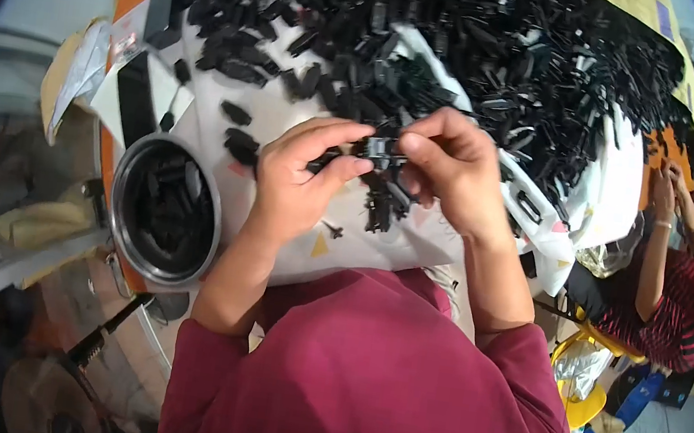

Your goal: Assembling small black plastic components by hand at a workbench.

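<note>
Over the near part of the table, my left hand (295,176) and my right hand (457,177) meet at a small black plastic part (381,147) with a shiny grey middle. The left thumb and forefinger pinch its left side. My right thumb and bent fingers close on its right side, partly hiding it. Just below the hands lie more small black pieces (379,208) on the white table covering (290,253). A tiny dark piece (334,231) lies alone nearer to me. What exactly the held part is, I cannot make out.
Heaps of black plastic parts (444,10) cover the far side. A round metal bowl (213,234) with black pieces stands at the left edge. White trays (533,202) lie to the right. Another person (665,267) sits at the far right, with hands over an orange surface.
</note>
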### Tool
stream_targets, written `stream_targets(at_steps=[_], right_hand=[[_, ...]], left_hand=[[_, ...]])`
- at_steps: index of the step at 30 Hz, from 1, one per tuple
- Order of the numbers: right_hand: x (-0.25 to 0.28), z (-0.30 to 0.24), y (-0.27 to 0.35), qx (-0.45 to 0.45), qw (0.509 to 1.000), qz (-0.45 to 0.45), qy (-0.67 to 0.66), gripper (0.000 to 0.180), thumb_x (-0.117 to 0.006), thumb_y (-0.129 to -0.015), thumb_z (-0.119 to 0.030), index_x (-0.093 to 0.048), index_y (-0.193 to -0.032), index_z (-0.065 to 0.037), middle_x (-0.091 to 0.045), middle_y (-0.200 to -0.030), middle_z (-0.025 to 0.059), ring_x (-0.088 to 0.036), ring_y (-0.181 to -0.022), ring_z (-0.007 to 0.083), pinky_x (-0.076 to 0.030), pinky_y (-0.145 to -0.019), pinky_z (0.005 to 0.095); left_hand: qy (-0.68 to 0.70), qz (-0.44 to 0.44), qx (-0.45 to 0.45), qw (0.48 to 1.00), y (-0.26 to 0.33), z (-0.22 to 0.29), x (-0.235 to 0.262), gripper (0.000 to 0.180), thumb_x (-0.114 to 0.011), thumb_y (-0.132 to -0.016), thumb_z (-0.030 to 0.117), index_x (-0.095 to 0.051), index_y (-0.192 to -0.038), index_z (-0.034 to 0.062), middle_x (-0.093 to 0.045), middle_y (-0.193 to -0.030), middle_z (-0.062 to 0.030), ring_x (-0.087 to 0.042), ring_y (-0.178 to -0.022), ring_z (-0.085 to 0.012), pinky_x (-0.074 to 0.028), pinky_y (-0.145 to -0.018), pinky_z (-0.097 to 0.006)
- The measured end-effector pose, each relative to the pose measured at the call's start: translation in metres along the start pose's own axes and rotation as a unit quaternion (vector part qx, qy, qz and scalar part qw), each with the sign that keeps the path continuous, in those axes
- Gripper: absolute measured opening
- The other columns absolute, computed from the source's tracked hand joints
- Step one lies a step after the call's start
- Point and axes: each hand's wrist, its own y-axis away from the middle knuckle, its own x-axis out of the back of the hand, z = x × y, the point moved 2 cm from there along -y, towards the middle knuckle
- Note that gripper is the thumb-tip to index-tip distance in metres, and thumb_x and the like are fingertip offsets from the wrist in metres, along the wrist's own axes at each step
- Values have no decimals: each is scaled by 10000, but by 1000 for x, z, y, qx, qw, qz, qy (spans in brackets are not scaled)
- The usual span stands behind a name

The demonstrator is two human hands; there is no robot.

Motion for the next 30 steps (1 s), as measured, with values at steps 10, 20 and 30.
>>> stream_targets(at_steps=[10,20,30], right_hand=[[-16,47,-12,278,948,99,118,80,-623,-715,-47,-550,-740,-23,-535,-772,106,-552,-797,244,-443,-648,307],[-25,28,19,187,976,5,109,243,-667,-726,-176,-527,-772,17,-581,-680,151,-587,-644,304,-457,-574,353],[-8,70,49,319,891,66,317,246,-633,-751,-185,-566,-941,-45,-577,-926,123,-557,-842,297,-466,-681,365]], left_hand=[[145,50,241,958,14,-14,-20,335,-554,-840,160,-518,-1119,-22,-564,-828,-27,-468,-677,-83,-364,-561,-199],[448,106,278,843,45,-33,-13,366,-497,-880,221,-439,-1178,18,-520,-882,-58,-450,-706,-119,-373,-653,-243],[-433,116,106,888,76,-16,121,401,-587,-828,248,-535,-1109,-33,-527,-1142,-209,-523,-1014,-301,-397,-876,-360]])
